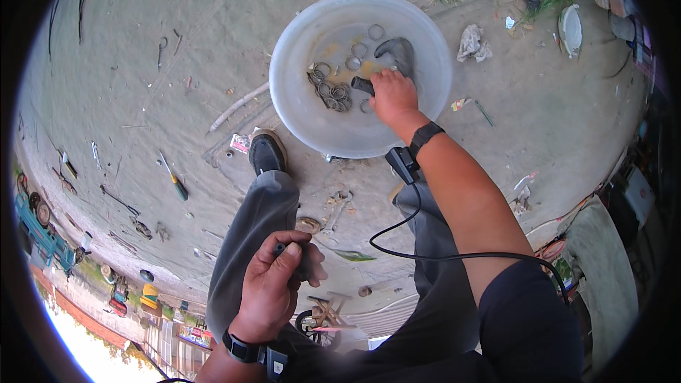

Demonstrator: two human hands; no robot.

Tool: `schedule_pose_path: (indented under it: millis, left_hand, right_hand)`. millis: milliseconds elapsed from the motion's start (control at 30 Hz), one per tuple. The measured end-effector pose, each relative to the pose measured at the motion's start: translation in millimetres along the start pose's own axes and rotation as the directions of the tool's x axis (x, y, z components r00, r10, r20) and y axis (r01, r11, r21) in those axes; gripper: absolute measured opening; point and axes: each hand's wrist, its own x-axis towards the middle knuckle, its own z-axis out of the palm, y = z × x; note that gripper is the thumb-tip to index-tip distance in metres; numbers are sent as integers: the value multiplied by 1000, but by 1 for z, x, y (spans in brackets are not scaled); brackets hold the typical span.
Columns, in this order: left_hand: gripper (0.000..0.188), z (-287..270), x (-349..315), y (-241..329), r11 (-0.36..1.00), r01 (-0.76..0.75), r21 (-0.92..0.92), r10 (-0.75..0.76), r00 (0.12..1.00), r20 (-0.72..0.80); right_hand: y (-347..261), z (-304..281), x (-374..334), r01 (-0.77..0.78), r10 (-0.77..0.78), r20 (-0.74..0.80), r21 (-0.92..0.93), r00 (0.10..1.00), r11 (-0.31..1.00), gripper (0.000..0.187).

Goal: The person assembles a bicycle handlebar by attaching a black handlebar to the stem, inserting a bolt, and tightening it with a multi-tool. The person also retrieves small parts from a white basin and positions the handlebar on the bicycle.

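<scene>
A wide, whitish plastic basin (301, 124) stands on the ground ahead of me. My right hand (394, 96) reaches into it, its fingers closed round a short black tube (362, 86) whose round end points left. Just beyond that hand lies a curved dark grey hose (403, 57). Several metal ring clamps (339, 96) are heaped in the basin's left part, and a few single rings (359, 50) lie farther back. Over my lap, my left hand (273, 276) is closed on a dark piece with a small round hole (279, 249); its full shape is hidden by the fingers.
A screwdriver (174, 179), pliers (120, 200) and a wrench (339, 211) lie on the dusty ground sheet. A stick (239, 107) rests left of the basin. A black cable (454, 256) crosses my right arm. A crumpled rag (471, 44) lies to the right.
</scene>
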Motion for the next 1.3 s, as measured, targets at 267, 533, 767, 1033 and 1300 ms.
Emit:
schedule_pose_path:
  millis: [267, 533, 767, 1033, 1300]
  left_hand:
    - [22, 9, 4, -12, 999, 36, 25, -37, 999, 33]
    - [23, 9, 4, -18, 996, 61, 70, -61, 998, -8]
    - [23, 6, 4, -13, 997, 46, 59, -45, 999, -26]
    - [23, -2, 3, -3, 998, 61, 17, -61, 998, 17]
    - [21, 0, 2, -2, 1000, 10, 29, -10, 1000, -29]
  right_hand:
    - [43, -62, -66, -262, 204, 168, 706, 964, 658, 31]
    - [64, -71, -91, -350, 283, 307, 930, 909, 114, 28]
    - [44, -39, -41, -455, 495, 127, 630, 860, 629, 31]
    - [23, -6, 1, -550, 582, 29, 371, 812, 749, 41]
    - [17, 4, 4, -551, 605, -22, 387, 796, 739, 46]
